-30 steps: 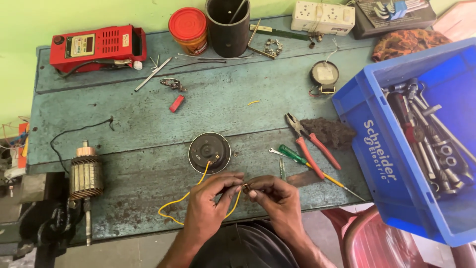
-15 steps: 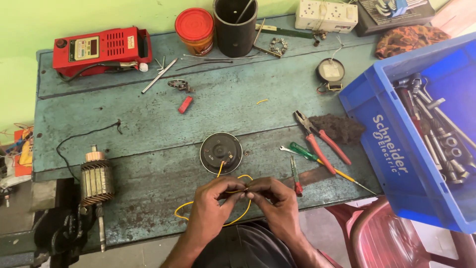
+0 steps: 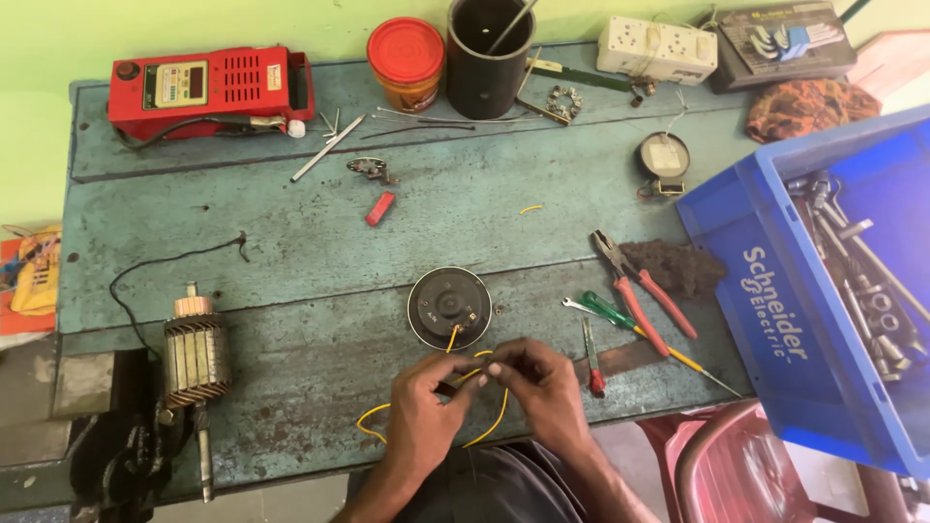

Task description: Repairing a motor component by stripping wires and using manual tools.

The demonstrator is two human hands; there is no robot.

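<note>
Since half a second before, your hands had stayed together over the yellow wire [image 3: 484, 426] while the view shifted slightly. At nine o'clock from them stood a motor armature [image 3: 196, 360] on the teal workbench [image 3: 291, 242]. Your left hand [image 3: 426, 412] and right hand [image 3: 542, 387] met at the bench's near edge, fingertips of both pinched together on the yellow wire, which looped beneath them. At twelve o'clock, just beyond, lay the round black part [image 3: 449, 308]. At two o'clock lay red-handled pliers [image 3: 639, 291]; at three o'clock, a blue crate [image 3: 775, 310]. Nothing blocked your hands.
</note>
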